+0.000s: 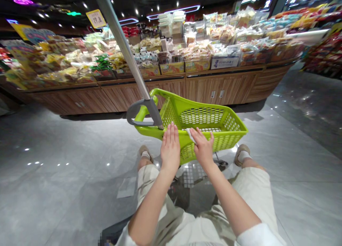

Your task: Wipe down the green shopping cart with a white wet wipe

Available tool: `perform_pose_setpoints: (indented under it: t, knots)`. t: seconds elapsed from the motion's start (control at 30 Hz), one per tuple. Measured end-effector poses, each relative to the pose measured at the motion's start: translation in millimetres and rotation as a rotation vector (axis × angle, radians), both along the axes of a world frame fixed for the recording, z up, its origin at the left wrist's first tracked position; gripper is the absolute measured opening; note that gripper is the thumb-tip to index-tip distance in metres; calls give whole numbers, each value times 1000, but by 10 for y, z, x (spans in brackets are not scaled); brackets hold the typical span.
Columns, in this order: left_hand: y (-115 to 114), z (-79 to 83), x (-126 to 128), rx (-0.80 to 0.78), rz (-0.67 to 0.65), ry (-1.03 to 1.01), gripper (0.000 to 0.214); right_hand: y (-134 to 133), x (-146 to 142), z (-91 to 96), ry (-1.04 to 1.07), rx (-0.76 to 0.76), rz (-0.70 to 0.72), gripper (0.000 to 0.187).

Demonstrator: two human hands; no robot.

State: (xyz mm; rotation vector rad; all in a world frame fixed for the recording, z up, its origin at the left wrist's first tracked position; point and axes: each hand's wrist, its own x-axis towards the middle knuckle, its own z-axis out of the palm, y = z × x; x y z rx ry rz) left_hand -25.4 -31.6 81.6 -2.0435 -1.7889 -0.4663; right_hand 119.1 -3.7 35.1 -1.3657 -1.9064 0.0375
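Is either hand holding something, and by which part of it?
The right hand holds a white cloth or tissue by the part under its fingers. The left hand lies flat, visibly gripping nothing.

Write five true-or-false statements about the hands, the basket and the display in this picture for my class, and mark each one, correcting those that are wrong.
1. The green basket has holes in its walls. True.
2. The left hand is clenched around the grey pole. False: it lies flat over the basket's near side, fingers straight.
3. A white cloth shows at the fingertips of the right hand. True.
4. The display stand has a bright red base. False: its base is brown with a wood grain.
5. A price sign appears at upper left. True.
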Motion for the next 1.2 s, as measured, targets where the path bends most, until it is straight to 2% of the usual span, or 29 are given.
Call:
perform_pose_setpoints:
  t: [0.1,0.2,0.27,0.37,0.47,0.57,0.7,0.8,0.9,1.07,1.13,1.2]
  knots:
    - [-2,-9,6,13,-6,-8,62,10,250,-178,6,13,-126,79]
    - [-6,-13,28,19,-6,-27,63,-1,214,-169,32,10,-182,78]
    - [-5,-15,44,10,1,-30,63,-17,32,-64,52,-11,-139,78]
    - [3,-20,59,-8,21,-22,61,-45,-295,132,72,-40,-1,77]
    - [13,-26,52,-15,34,-4,60,-56,-430,213,90,-45,70,76]
    - [14,-26,31,-10,19,-6,61,-36,-249,107,70,-34,38,77]
    - [1,-22,21,5,-5,-38,63,23,239,-159,54,-16,-132,75]
    - [-7,-21,35,14,-13,-57,64,49,424,-239,77,-21,-232,72]
    - [-3,-27,51,15,-8,-61,63,33,257,-133,91,-51,-217,70]
    - [19,-46,54,27,7,-51,62,-51,-351,198,54,-48,34,75]
    - [22,-44,50,14,16,-39,61,-73,-442,248,41,-33,78,77]
    - [17,-33,45,-2,14,-27,61,-73,-379,211,25,-25,68,78]
